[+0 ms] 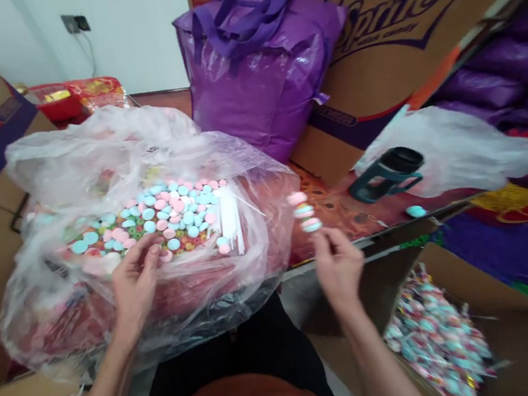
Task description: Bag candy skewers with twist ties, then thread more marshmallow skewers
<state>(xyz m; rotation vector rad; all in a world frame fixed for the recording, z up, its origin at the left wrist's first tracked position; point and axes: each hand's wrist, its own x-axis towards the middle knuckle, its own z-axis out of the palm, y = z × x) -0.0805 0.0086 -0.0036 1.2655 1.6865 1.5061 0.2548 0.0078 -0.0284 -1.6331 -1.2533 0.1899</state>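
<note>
My right hand [338, 267] is closed on the lower end of a candy skewer [304, 212], held upright to the right of the plastic bag. Pink, blue and greenish pieces are stacked on it, slightly blurred. My left hand [136, 280] is at the near edge of a pile of pink and blue candies [176, 206], its thumb and forefinger close together. Whatever lies between those fingertips cannot be made out. Smaller ring-shaped candies [136, 231] show among the discs. A bundle of white sticks [230, 219] lies at the pile's right end. A clear plastic bag [215, 304] spreads around everything.
A purple tote bag [247, 88] stands behind, against a cardboard box [423, 68]. To the right are a teal mug [366, 186], a white plastic bag [465, 148] and a blue candy [415, 211]. Wrapped candies [438, 337] fill a low box; a red tub [57, 108] sits back left.
</note>
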